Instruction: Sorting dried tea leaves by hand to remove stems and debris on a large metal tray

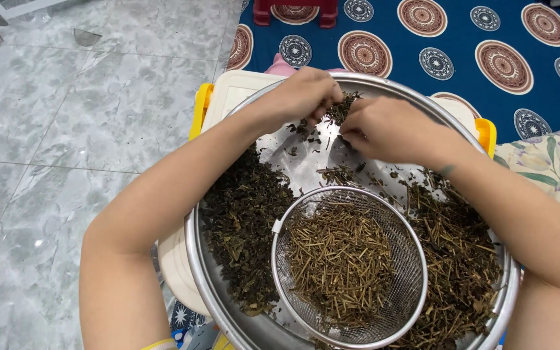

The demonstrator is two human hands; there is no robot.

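At the basin's (192, 259) far rim, both hands' fingers (322, 107) pinch dried herbs (341, 110), stems every way.

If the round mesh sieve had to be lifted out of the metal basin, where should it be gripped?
Probably by the sieve rim's small tab at its left edge, coming from the left hand side; the tab juts out and lies clear of the stems.

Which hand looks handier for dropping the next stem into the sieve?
Probably the right hand: it pinches bits at the herb clump and its forearm runs beside the sieve. The left hand sits farther off.
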